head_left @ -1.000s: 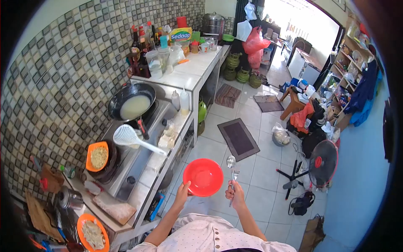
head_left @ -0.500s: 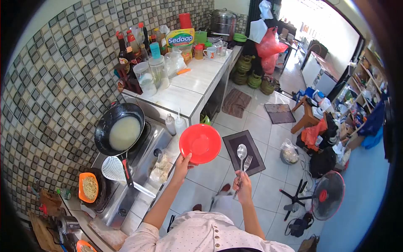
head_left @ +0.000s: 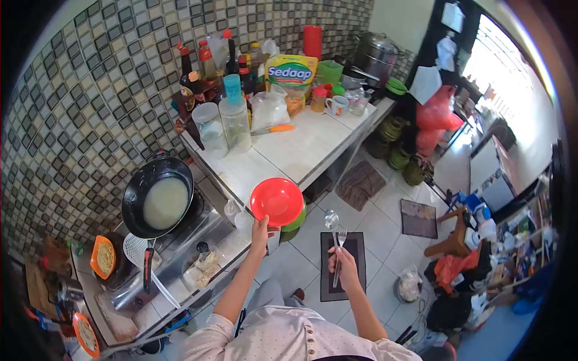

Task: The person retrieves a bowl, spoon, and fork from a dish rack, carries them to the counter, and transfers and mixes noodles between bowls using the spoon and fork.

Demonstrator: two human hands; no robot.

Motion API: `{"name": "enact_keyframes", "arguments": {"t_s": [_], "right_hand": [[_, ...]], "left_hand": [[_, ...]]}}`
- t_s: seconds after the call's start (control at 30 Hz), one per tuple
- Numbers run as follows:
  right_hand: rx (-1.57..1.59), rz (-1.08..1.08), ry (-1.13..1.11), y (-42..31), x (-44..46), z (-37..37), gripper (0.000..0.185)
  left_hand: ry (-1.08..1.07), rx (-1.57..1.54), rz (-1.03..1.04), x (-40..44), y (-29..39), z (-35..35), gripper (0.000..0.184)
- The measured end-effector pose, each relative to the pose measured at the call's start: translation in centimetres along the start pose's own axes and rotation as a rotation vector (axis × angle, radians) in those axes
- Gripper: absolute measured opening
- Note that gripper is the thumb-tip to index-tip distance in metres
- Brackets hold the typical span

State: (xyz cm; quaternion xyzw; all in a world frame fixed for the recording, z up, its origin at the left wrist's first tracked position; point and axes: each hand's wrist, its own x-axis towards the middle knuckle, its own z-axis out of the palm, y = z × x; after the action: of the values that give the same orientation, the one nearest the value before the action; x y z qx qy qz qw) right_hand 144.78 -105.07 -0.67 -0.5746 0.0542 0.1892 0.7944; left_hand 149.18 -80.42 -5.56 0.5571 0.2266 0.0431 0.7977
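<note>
My left hand (head_left: pixel 261 233) grips the near rim of a red bowl (head_left: pixel 277 202), thumb on the inner edge. Nothing shows inside the bowl, which is held in front of the tiled counter's corner. To the right, my right hand (head_left: pixel 344 268) is closed round the handles of a metal spoon (head_left: pixel 331 219) and a fork (head_left: pixel 342 237), both heads pointing away from me. Left of my hands, a black wok (head_left: pixel 135 201) with pale cloudy liquid (head_left: pixel 165 203) sits on the stove (head_left: pixel 198 231). Beside it lies a white perforated skimmer (head_left: pixel 137 248) with a black and red handle.
Sauce bottles (head_left: pixel 185 72), plastic jars (head_left: pixel 233 123), a Sedaap pouch (head_left: pixel 290 75) and an orange-handled knife (head_left: pixel 281 128) stand or lie on the tiled counter (head_left: pixel 289 150). Orange dishes of noodles (head_left: pixel 105 259) are at the left. A dark mat (head_left: pixel 325 283) lies on the floor.
My view has turned and shifted toward the counter. The red bowl now overlaps the counter's corner in view. Both hands keep their hold, and the spoon and fork have swung slightly left.
</note>
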Motion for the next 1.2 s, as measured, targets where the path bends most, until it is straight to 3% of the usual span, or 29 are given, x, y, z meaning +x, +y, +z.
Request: {"name": "enact_keyframes", "arguments": {"t_s": [0.2,0.47,0.6,0.77,0.83,0.87,0.93,1.0,1.07,1.2], "right_hand": [[0.011,0.092,-0.095,-2.4,7.6,0.0,0.023],[0.032,0.187,-0.226,-3.1,16.6,3.8,0.023],[-0.141,0.173,-0.331,-3.4,20.7,5.7,0.024],[-0.169,0.14,-0.506,-4.9,24.0,8.4,0.027],[-0.164,0.153,-0.536,-4.7,25.2,9.0,0.027],[-0.153,0.158,-0.548,-4.8,25.7,9.3,0.028],[-0.135,0.212,-0.556,-5.4,25.9,9.7,0.027],[-0.127,0.298,-0.577,-5.7,26.5,9.9,0.026],[-0.139,0.333,-0.622,-5.5,27.1,9.6,0.026],[-0.24,0.347,-0.687,-5.3,27.8,8.8,0.025]], "left_hand": [[0.105,-0.08,0.004,5.2,-0.7,1.7,0.028],[0.121,-0.201,0.061,9.8,0.5,3.5,0.044],[0.153,-0.182,0.033,9.9,2.1,3.9,0.053],[0.223,-0.245,-0.193,6.0,2.8,3.8,0.055],[0.038,-0.18,-0.249,4.4,2.3,4.0,0.046],[0.059,-0.193,-0.247,4.5,2.3,4.8,0.046],[0.073,-0.098,-0.045,4.8,2.9,7.3,0.042],[0.178,-0.157,-0.008,6.4,4.1,9.1,0.039],[0.326,-0.112,0.338,8.6,3.6,9.5,0.036],[0.36,-0.149,0.295,9.9,6.7,9.5,0.03]]}}
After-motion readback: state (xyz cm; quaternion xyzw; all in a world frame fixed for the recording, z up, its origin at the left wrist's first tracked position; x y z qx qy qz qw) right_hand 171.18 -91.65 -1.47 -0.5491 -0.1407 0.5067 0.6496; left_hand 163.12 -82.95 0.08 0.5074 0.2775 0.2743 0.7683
